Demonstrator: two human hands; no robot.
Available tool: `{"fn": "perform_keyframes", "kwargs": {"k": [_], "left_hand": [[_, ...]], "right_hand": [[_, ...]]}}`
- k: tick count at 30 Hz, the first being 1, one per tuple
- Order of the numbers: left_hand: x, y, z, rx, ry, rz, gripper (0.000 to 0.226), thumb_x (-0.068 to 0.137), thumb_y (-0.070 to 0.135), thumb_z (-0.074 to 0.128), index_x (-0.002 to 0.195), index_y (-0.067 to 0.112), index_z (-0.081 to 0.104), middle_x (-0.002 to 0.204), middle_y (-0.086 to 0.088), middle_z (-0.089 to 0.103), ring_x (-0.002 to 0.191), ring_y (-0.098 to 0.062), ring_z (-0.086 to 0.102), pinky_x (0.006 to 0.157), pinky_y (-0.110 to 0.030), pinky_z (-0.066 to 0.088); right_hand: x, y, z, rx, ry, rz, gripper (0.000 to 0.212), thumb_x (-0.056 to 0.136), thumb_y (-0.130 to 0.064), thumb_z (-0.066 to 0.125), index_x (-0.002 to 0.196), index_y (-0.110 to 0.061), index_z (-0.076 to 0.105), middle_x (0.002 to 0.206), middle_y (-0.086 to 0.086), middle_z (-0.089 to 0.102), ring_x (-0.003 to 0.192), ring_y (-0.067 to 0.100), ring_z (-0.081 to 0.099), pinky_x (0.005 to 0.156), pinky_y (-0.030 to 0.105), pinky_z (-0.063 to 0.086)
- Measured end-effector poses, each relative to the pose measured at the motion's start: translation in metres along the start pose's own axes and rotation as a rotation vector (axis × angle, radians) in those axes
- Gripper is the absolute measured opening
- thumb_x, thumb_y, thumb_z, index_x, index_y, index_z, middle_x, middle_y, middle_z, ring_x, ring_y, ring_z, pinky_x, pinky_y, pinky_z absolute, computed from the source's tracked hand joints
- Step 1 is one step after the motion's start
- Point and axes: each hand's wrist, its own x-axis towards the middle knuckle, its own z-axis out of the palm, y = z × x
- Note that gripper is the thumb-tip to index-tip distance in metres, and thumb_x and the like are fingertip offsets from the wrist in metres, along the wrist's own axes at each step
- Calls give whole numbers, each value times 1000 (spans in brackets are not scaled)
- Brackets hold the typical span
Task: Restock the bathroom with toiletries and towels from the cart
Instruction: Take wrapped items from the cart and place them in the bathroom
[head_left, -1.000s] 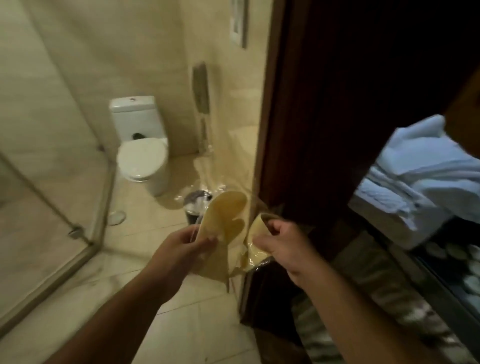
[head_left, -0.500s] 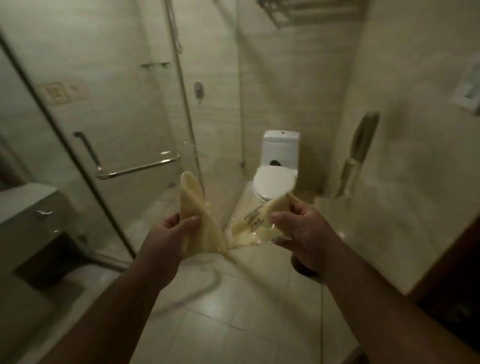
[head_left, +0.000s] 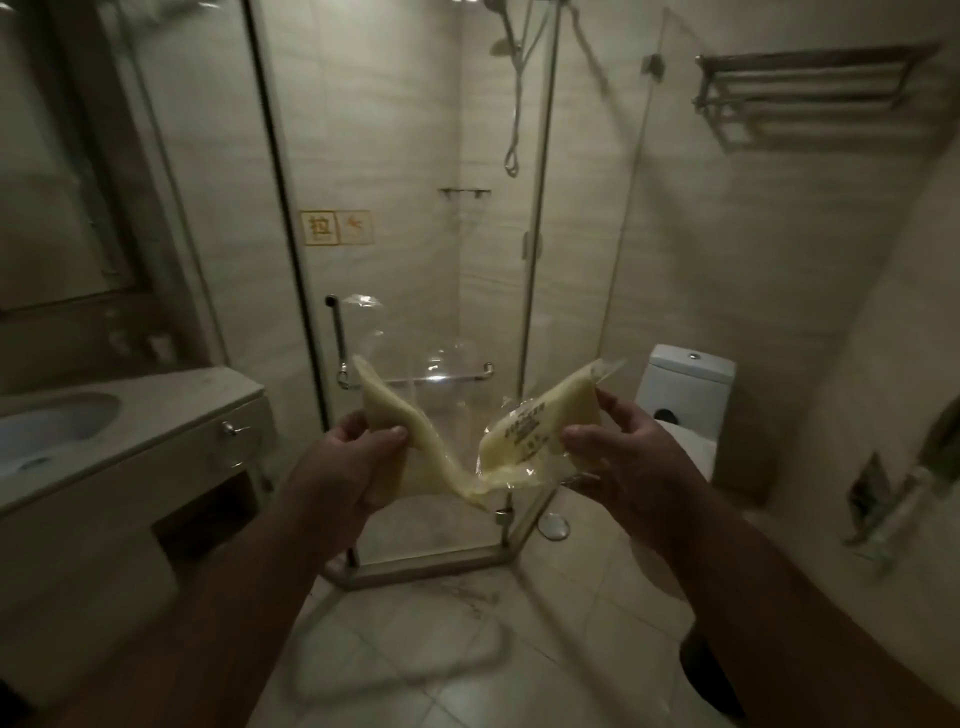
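Your 2 hands are raised in front of you at about the same height. Your left hand (head_left: 358, 467) pinches the bare yellow piece (head_left: 379, 400) between thumb and curled fingers, with its top end sticking up above your knuckles. Your right hand (head_left: 618, 457) grips the wrapped yellow piece (head_left: 524, 431), thumb on its printed face, inside the clear wrapper (head_left: 608, 368). The 2 pieces slant down towards each other and meet in a V between your hands.

Straight behind them stands the glass shower door (head_left: 415, 234) with its metal handle (head_left: 337, 338) and a yellow sticker (head_left: 335, 227). The vanity counter (head_left: 156, 410) and its sink (head_left: 47, 431) lie to your left. The toilet (head_left: 685, 384) is just beyond your right hand, and the towel rack (head_left: 800, 98) hangs high on the right wall.
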Motion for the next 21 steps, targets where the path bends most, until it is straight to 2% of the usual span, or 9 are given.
{"fn": "perform_keyframes", "kwargs": {"k": [3,5,9,12,15,17,19,21], "left_hand": [[22,10,-38,-2,64,-24,23,90,4,62,111,14,65,92,-7,70,81,-20,65,72,-36,54],[32,17,-62,-18,109,-19,20,89,3,63,107,11,66,86,-7,71,78,-20,66,67,-33,56],[51,30,-110,-57,241,13,15,89,4,63,101,9,70,81,-6,75,81,-23,68,88,-46,51],[66,38,-148,-94,306,25,19,90,5,63,108,5,69,88,-11,75,83,-25,70,91,-48,52],[83,48,-187,-149,406,63,14,91,2,60,101,5,69,82,-10,75,71,-19,73,69,-34,61],[94,59,-210,-177,481,85,14,93,2,58,100,8,68,83,-8,74,67,-15,73,60,-29,61],[105,71,-231,-202,549,94,14,94,6,58,103,12,67,89,-9,74,70,-16,73,63,-30,61],[117,82,-250,-196,625,116,20,93,10,60,112,13,67,108,-15,71,84,-20,70,84,-39,57]], "right_hand": [[33,10,36,-30,-15,-5,86,66,-5,75,146,-20,46,133,21,58,113,41,64,70,42,59],[56,17,58,-32,-26,11,87,64,-6,74,145,-22,46,134,20,57,114,41,63,69,42,59],[107,38,106,-43,-87,59,84,64,-6,74,142,-25,50,131,20,60,113,42,63,74,47,58],[149,60,144,-30,-154,130,78,65,-6,73,138,-23,53,125,17,64,110,39,65,76,47,58],[194,83,177,46,-256,224,58,71,-6,71,128,-14,59,116,13,68,102,32,66,84,49,56],[223,98,197,116,-301,283,34,72,-8,69,105,-14,65,98,9,71,92,29,67,89,52,53],[253,112,217,183,-320,338,16,72,-8,69,84,-17,65,79,2,70,83,27,65,89,53,50],[284,126,239,182,-362,419,10,79,-7,66,78,-17,69,73,0,69,79,26,65,88,51,50]]}}
